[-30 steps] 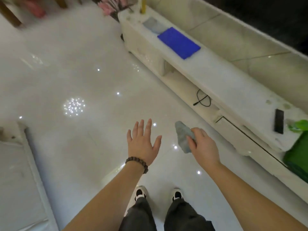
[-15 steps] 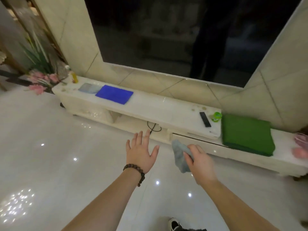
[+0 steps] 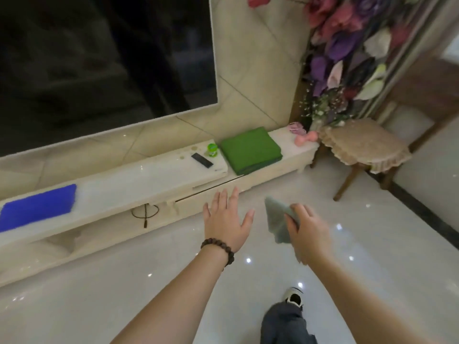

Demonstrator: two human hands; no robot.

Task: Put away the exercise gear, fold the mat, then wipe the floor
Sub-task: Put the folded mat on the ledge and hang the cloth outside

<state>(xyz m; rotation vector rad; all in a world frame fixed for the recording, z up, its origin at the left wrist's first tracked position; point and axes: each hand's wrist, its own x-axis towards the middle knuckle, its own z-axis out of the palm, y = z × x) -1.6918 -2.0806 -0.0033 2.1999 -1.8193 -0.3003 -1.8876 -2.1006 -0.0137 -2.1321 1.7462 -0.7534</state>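
Here the glossy white floor (image 3: pixel 372 244) runs open between the long low cabinet (image 3: pixel 149 175) and the dark skirting at right; a covered stool (image 3: pixel 362 145) stands at the cabinet's end. Folded green mat (image 3: pixel 250 150) lies on the cabinet. Left hand (image 3: pixel 227 222) spread, holding nothing; right hand (image 3: pixel 310 234) pinches a crumpled grey cloth (image 3: pixel 277 219) above the floor

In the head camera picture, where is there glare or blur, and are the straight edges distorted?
Head view: small bright ceiling-light glints dot the glossy floor; the dark TV screen shows dim reflections; the flowers and blue cloth near the borders look smeared; the cabinet edge bows from the wide lens; the grey rag in the right hand is soft, the left hand sharper.
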